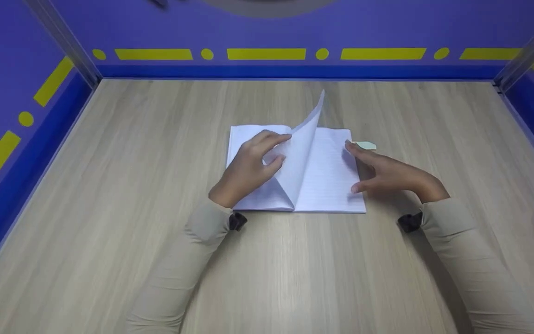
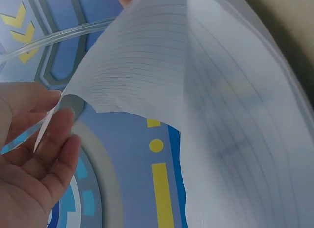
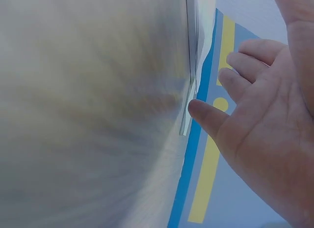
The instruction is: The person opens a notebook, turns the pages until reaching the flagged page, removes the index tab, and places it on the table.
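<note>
An open lined notebook point(image 1: 329, 190) lies flat in the middle of the wooden table point(image 1: 109, 185). One page point(image 1: 305, 139) stands lifted and curved over the spine. My left hand point(image 1: 282, 149) pinches this page's edge between thumb and fingers; in the left wrist view the page point(image 2: 196, 80) arches over the left hand point(image 2: 37, 159). At the notebook's right edge my right hand point(image 1: 364, 169) rests with straight fingers, its thumb on the right-hand page. The right wrist view shows the right hand point(image 3: 265, 115) spread beside the notebook's edge point(image 3: 189, 90).
A small pale green object point(image 1: 367, 145) lies on the table just past my right fingertips. Blue walls with yellow marks point(image 1: 267, 54) close in the table at the back and on both sides.
</note>
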Demonstrator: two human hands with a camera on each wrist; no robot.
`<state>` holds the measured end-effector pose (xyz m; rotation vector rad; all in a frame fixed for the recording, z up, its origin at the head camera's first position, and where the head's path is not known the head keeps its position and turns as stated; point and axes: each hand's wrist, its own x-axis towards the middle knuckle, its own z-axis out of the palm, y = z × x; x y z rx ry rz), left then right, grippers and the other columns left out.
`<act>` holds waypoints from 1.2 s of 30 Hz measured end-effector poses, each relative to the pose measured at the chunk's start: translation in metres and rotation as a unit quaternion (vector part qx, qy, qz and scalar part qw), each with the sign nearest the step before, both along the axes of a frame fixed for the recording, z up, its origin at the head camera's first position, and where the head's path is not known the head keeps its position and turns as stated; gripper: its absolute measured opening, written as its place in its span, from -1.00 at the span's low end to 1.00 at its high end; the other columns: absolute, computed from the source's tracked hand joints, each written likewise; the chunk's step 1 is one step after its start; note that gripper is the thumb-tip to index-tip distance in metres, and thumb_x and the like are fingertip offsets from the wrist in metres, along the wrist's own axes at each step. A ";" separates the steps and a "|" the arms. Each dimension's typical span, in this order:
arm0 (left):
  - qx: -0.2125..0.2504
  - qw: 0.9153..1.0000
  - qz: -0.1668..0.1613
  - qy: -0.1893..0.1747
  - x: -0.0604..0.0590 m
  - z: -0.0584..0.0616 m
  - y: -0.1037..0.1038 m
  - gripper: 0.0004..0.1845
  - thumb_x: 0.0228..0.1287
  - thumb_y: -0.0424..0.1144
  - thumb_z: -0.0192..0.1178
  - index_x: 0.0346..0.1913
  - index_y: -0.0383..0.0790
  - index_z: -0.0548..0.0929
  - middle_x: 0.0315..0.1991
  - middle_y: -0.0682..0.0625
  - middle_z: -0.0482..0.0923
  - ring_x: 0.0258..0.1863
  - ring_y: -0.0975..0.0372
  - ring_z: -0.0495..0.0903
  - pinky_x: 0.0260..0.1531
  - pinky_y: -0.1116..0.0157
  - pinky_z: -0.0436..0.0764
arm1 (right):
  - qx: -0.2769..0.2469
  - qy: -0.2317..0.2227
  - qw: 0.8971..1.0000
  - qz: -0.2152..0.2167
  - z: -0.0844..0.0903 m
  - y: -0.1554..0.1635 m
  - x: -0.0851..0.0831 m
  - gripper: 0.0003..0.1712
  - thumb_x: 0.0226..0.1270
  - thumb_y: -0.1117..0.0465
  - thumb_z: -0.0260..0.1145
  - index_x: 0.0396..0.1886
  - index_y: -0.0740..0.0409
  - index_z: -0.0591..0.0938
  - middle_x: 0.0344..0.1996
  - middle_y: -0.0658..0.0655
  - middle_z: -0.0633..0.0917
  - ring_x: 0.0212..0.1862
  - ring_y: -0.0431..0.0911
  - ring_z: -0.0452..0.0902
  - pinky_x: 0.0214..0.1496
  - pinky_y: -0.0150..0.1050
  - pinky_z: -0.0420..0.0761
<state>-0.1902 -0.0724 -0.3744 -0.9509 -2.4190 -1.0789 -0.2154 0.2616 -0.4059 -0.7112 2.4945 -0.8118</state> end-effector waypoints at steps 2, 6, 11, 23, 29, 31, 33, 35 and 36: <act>-0.025 1.000 0.014 0.013 0.000 0.000 -0.002 -0.59 0.24 -0.40 0.19 0.17 -0.28 0.57 0.13 -0.14 0.53 0.11 0.12 0.52 0.11 0.30 0.52 | 0.000 0.000 1.000 0.006 0.000 0.000 0.000 0.25 0.08 -0.14 0.44 0.55 0.06 -0.14 0.56 0.13 -0.16 0.57 0.07 -0.32 0.52 0.12 -0.13; -0.084 0.994 0.041 0.054 -0.001 0.000 -0.007 -0.55 0.25 -0.34 0.21 0.22 -0.20 0.55 0.35 -0.16 0.33 0.31 0.04 0.35 0.31 0.19 0.37 | 0.007 0.003 1.000 0.010 0.000 -0.001 -0.001 0.23 0.08 -0.14 0.44 0.55 0.06 -0.10 0.56 0.15 -0.12 0.56 0.09 -0.29 0.51 0.12 -0.10; -0.168 0.982 0.056 0.068 -0.002 -0.002 -0.014 -0.50 0.28 -0.25 0.22 0.29 -0.14 0.49 0.48 -0.14 0.14 0.50 -0.02 0.06 0.46 0.05 0.09 | 0.023 0.005 1.000 0.010 0.000 -0.002 0.000 0.23 0.07 -0.18 0.43 0.55 0.03 -0.09 0.56 0.13 -0.10 0.56 0.09 -0.27 0.51 0.13 -0.08; -0.275 0.944 0.010 -0.183 -0.010 -0.020 -0.038 -0.26 0.23 -0.01 0.28 0.44 -0.06 0.29 0.56 -0.09 -0.14 0.56 0.07 -0.27 0.50 0.02 -0.29 | 0.049 -0.006 0.998 0.026 0.000 -0.009 0.000 0.29 -0.01 -0.20 0.46 0.55 0.05 -0.09 0.56 0.10 -0.13 0.57 0.07 -0.31 0.52 0.13 -0.11; -0.277 0.920 -0.010 -0.276 -0.014 -0.024 -0.049 -0.10 0.11 -0.02 0.38 0.48 -0.06 0.18 0.56 -0.09 -0.22 0.56 0.08 -0.30 0.51 0.09 -0.20 | 0.047 -0.015 0.998 0.037 -0.001 -0.011 0.001 0.33 -0.07 -0.17 0.50 0.55 0.06 -0.09 0.56 0.07 -0.16 0.57 0.05 -0.34 0.53 0.11 -0.13; -0.275 0.912 -0.018 -0.304 -0.015 -0.026 -0.053 -0.05 0.08 -0.05 0.41 0.49 -0.07 0.14 0.56 -0.09 -0.24 0.55 0.07 -0.31 0.50 0.08 -0.15 | 0.047 -0.020 0.998 0.040 -0.001 -0.013 0.001 0.34 -0.08 -0.17 0.51 0.55 0.05 -0.10 0.56 0.07 -0.17 0.57 0.05 -0.35 0.53 0.11 -0.13; -0.276 0.904 -0.027 -0.326 -0.016 -0.028 -0.056 -0.02 0.06 -0.08 0.42 0.50 -0.07 0.10 0.57 -0.10 -0.28 0.55 0.06 -0.33 0.50 0.06 -0.10 | 0.051 -0.026 0.997 0.042 -0.001 -0.013 0.001 0.34 -0.08 -0.17 0.51 0.55 0.05 -0.11 0.56 0.07 -0.19 0.57 0.05 -0.36 0.53 0.11 -0.13; -0.275 0.897 -0.032 -0.346 -0.017 -0.029 -0.058 0.00 0.05 -0.10 0.43 0.51 -0.06 0.08 0.57 -0.08 -0.31 0.55 0.07 -0.35 0.49 0.06 -0.08 | 0.052 -0.028 0.997 0.046 -0.001 -0.013 0.002 0.34 -0.07 -0.16 0.51 0.55 0.06 -0.12 0.56 0.08 -0.19 0.56 0.06 -0.36 0.52 0.12 -0.14; -0.273 0.894 -0.035 -0.353 -0.018 -0.030 -0.059 0.01 0.04 -0.10 0.44 0.51 -0.06 0.07 0.57 -0.06 -0.33 0.55 0.08 -0.36 0.50 0.06 -0.09 | 0.053 -0.029 0.997 0.048 -0.001 -0.013 0.002 0.33 -0.06 -0.16 0.50 0.55 0.06 -0.12 0.56 0.08 -0.19 0.56 0.06 -0.36 0.52 0.12 -0.14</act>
